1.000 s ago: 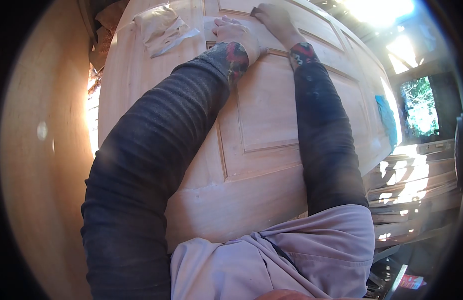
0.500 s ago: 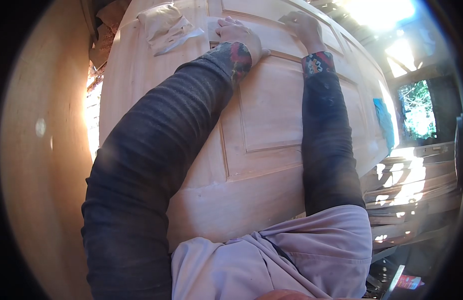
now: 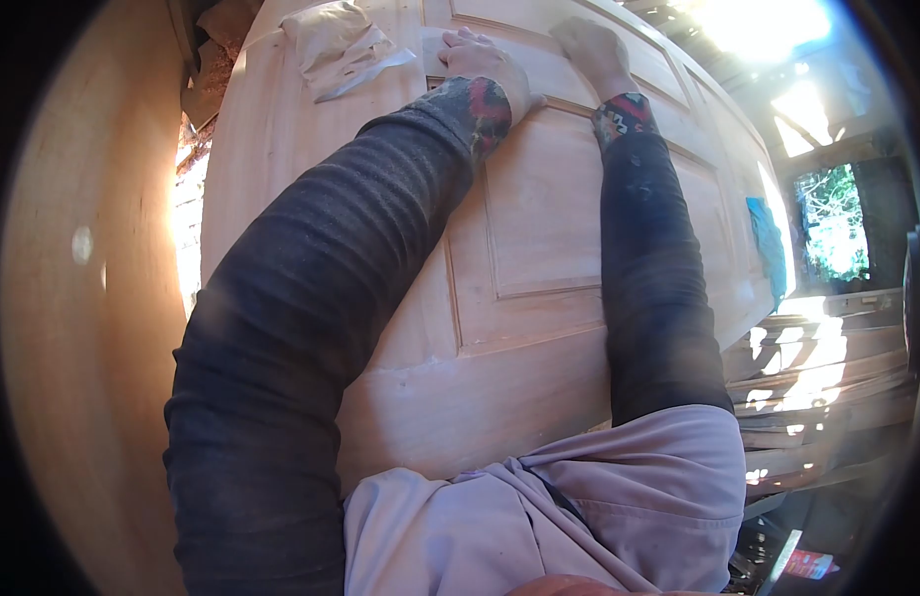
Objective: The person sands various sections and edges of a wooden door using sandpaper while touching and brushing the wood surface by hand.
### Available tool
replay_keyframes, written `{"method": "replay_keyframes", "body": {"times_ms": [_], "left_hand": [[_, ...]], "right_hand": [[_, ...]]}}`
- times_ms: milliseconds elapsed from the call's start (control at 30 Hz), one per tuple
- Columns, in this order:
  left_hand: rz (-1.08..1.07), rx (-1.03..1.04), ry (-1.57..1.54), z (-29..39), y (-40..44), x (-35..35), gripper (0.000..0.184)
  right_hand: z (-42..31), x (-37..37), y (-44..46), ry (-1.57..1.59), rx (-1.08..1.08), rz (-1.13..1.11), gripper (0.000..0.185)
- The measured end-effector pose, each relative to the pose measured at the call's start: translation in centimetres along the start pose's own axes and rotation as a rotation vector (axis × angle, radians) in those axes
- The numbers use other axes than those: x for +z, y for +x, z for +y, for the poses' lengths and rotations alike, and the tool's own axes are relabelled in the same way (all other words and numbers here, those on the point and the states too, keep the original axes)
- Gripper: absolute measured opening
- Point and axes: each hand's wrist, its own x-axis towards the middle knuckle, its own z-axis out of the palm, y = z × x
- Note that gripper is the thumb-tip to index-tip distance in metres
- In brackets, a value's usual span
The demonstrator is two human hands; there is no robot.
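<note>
One panelled wooden door (image 3: 544,219) lay across the frame's centre, presumably positioned for two-handed access. One pale crumpled wrapper (image 3: 333,45) lay on it, upper left, apparently set aside. Two hands were apart, upper centre: the left hand (image 3: 490,66), thumb spread, rested on the door, likely bracing; the right hand (image 3: 594,50) was blurred, its hold indeterminable.

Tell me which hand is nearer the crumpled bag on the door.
Left: the left hand is just right of the crumpled bag; the right hand is farther right.
</note>
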Motion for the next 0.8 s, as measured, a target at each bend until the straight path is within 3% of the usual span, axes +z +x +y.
{"method": "replay_keyframes", "body": {"times_ms": [67,167,267,367,467,567,667,767,800], "left_hand": [[0.015,-0.029,0.007,0.3,0.1,0.2,0.101],[0.023,-0.028,0.024,0.5,0.0,0.2,0.102],[0.025,-0.012,0.017,0.3,0.3,0.5,0.102],[-0.013,0.013,0.026,0.0,0.2,0.1,0.102],[0.003,-0.024,0.013,0.3,0.2,0.3,0.102],[0.018,-0.036,0.011,0.5,0.0,0.3,0.102],[0.022,-0.005,0.026,0.3,0.3,0.6,0.102],[0.005,-0.006,0.037,0.1,0.4,0.4,0.102],[0.001,-0.017,0.028,0.1,0.4,0.3,0.102]], "right_hand": [[-1.1,-2.4,-0.3,0.167,0.373,-0.223,0.019],[-2.9,-2.5,0.1,-0.035,-0.083,0.038,0.021],[-2.6,-1.6,0.9,0.115,-0.147,0.061,0.024],[-1.8,-2.1,0.0,0.286,0.292,-0.138,0.026],[-1.1,-0.7,-0.5,0.155,0.339,-0.080,0.027],[-3.3,-2.2,0.2,0.180,0.045,0.063,0.030],[-1.4,-0.7,0.0,0.239,-0.061,0.082,0.028],[0.2,-0.1,-0.4,0.183,0.385,-0.134,0.024],[-0.3,-0.6,-0.3,0.191,0.343,-0.100,0.024]]}}
